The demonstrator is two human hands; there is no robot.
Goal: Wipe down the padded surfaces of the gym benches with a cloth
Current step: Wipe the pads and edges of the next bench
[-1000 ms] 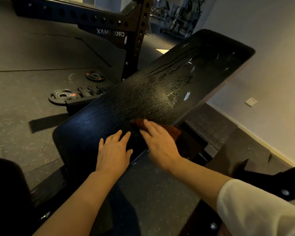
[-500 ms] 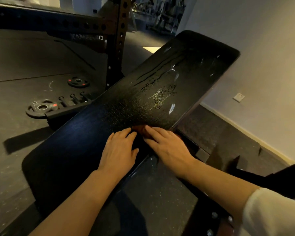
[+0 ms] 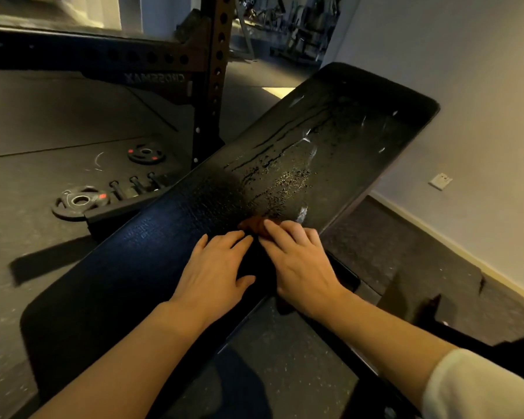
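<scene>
The black bench pad (image 3: 170,252) runs diagonally, its far half streaked with wet droplets. The left hand (image 3: 215,267) lies flat on the pad, fingers straight and released. The right hand (image 3: 300,261) presses a reddish-brown cloth (image 3: 253,224) against the pad's near-right edge, fingers extended over it; only a small part of the cloth shows beyond the fingertips. Two weight plates (image 3: 79,202) lie on the floor near the rack upright (image 3: 214,83).

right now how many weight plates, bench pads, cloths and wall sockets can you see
weight plates: 2
bench pads: 1
cloths: 1, under the right hand
wall sockets: 1
total: 5
</scene>
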